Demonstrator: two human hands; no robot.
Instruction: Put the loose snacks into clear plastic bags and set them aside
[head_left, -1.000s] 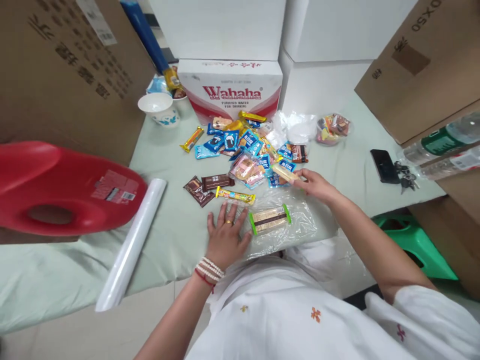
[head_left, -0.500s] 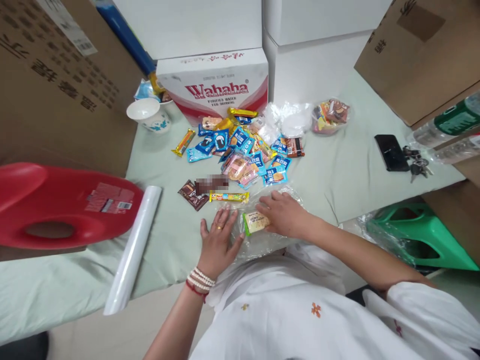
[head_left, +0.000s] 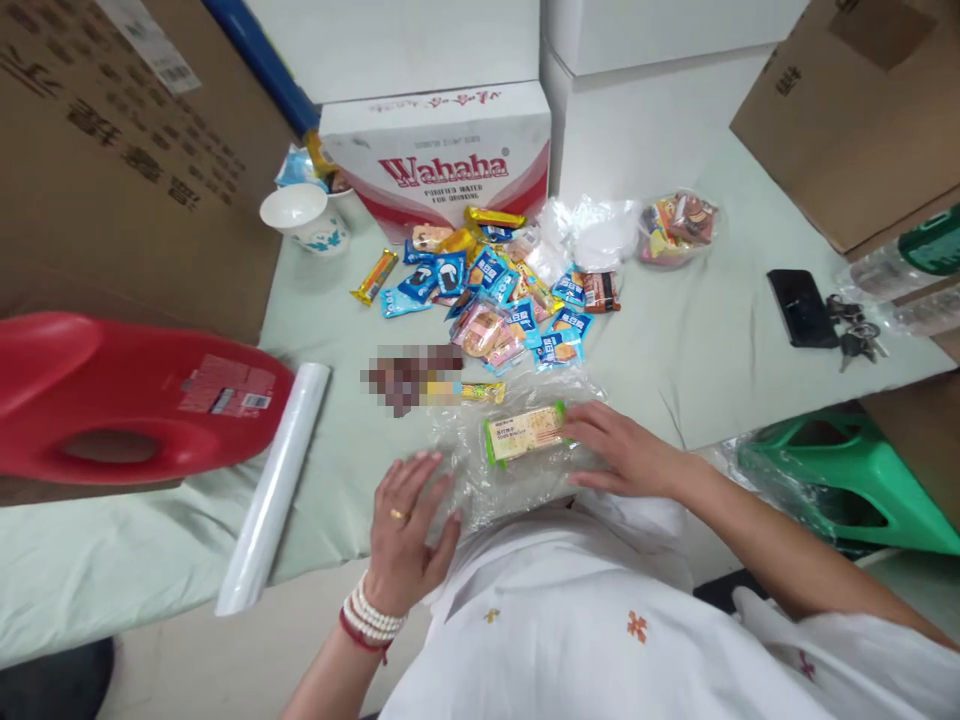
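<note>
A green-and-cream biscuit packet (head_left: 529, 434) lies flat on a crinkled sheet of clear plastic film (head_left: 480, 495) close to the table's front edge. My right hand (head_left: 637, 452) is open beside it, fingers stretched out, the fingertips at the packet's right end; whether they touch it I cannot tell. At the film's left edge hovers my left hand (head_left: 411, 515), open and holding nothing, with a ring and bead bracelets. Just beyond the film are a yellow snack stick (head_left: 484, 392) and dark brown wrappers, partly blurred. Further back spreads a pile of small wrapped snacks (head_left: 487, 285).
A white roll (head_left: 274, 490) and a red plastic jug (head_left: 142, 400) are on the left. Behind stand a paper cup (head_left: 307, 220) and a Wahaha carton (head_left: 450, 160). A bowl of snacks (head_left: 679, 230), phone (head_left: 802, 307), keys (head_left: 855, 330) and bottles are at right.
My right hand has drawn right, off the biscuit packet, uncovering it. My left hand has pulled back left and toward me from the film. The camera view has shifted slightly.
</note>
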